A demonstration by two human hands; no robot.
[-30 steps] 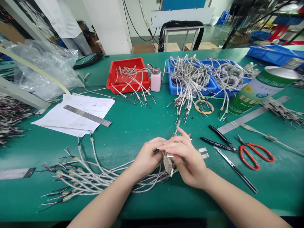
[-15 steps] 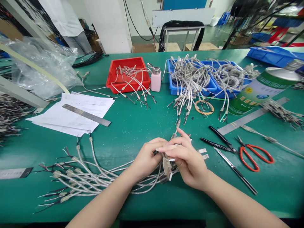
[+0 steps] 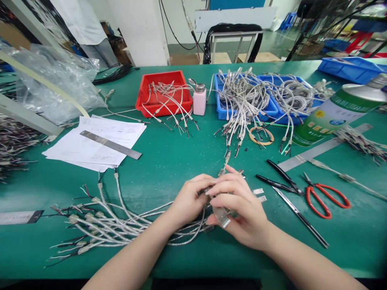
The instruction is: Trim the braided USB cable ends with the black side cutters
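My left hand [image 3: 191,200] is closed on the plug-end part of a bundle of clear-jacketed USB cables [image 3: 125,231]. Their stripped wire ends fan out on the green table to the left. Beside it, my right hand [image 3: 249,215] has its fingers curled round one USB plug [image 3: 223,220], whose metal end points down toward me. More USB plugs [image 3: 260,195] stick out past the right hand on its far side. The fingers hide most of what lies between the two hands.
Black-handled pliers [image 3: 282,180], tweezers [image 3: 302,219] and orange-handled scissors [image 3: 328,196] lie to the right. Behind are a red tray [image 3: 139,96], a pink pump bottle [image 3: 199,102], a blue tray [image 3: 222,114] of cables and a green-white can [image 3: 335,114]. A steel ruler [image 3: 110,145] rests on papers [image 3: 65,147].
The fingers of my right hand have closed round the USB plug, which has moved slightly right and tilted. My left hand stays nearly in place.
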